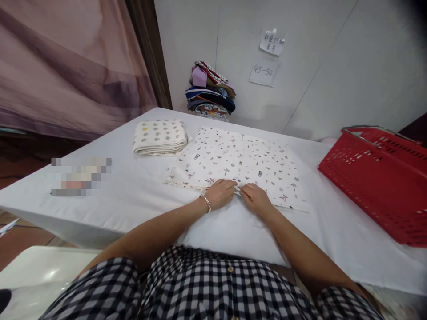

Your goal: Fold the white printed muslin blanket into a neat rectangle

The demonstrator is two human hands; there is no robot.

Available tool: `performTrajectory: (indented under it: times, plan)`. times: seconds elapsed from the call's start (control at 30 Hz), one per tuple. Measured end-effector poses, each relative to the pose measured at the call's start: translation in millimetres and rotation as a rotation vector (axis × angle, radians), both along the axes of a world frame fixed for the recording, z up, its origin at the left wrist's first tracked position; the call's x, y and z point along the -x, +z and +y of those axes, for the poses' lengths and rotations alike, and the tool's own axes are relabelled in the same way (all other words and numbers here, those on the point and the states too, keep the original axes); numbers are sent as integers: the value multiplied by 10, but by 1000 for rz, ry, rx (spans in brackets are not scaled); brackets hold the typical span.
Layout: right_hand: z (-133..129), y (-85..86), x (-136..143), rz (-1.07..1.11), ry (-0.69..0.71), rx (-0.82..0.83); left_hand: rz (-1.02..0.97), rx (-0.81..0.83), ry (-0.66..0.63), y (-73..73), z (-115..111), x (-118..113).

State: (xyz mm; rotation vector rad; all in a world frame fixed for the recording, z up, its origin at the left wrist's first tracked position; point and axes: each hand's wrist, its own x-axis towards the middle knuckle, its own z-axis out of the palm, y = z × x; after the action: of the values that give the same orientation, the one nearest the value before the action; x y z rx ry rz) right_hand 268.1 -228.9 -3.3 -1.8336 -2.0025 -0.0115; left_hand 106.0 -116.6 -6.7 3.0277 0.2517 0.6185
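Printed cloth (247,164), matt and lightly rumpled, lies at the centre; towards ten o'clock sits a folded cloth (160,133), thick and soft-looking. Smooth, dull white fabric (140,191) with faint creases drapes the desk (328,231). The basket (376,178) at three o'clock is perforated red plastic. Paper sheets (263,72) hang at one o'clock on a smooth wall (320,40). A curtain (76,58) at ten o'clock looks thin and silky. White glossy plastic (36,271) shines at eight o'clock; a polished metal bracelet (208,204) gleams near six.

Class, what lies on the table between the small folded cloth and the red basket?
In the head view, the wide printed cloth lies between the folded cloth and the red basket.
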Motion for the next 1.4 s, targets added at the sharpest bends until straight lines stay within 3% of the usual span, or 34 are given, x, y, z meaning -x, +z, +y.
performTrajectory:
  times: [0.13,0.53,0.87,1.07,1.23,1.4]
  plan:
    - [-23,67,34,-66,60,54,-44,36,-11,11,11,58]
    - [-58,69,-7,-99,-8,126,-40,43,-40,-23,43,47]
    - [-551,1,-407,-187,-197,68,-66,49,-54,-44,59,32]
    - [-803,38,-541,-29,-193,60,-89,66,-65,-30,54,45]
    - [-743,72,-492,110,-147,39,-39,83,-71,-35,59,60]
    - [-534,88,-390,99,-80,68,-33,99,-14,-53,64,63]
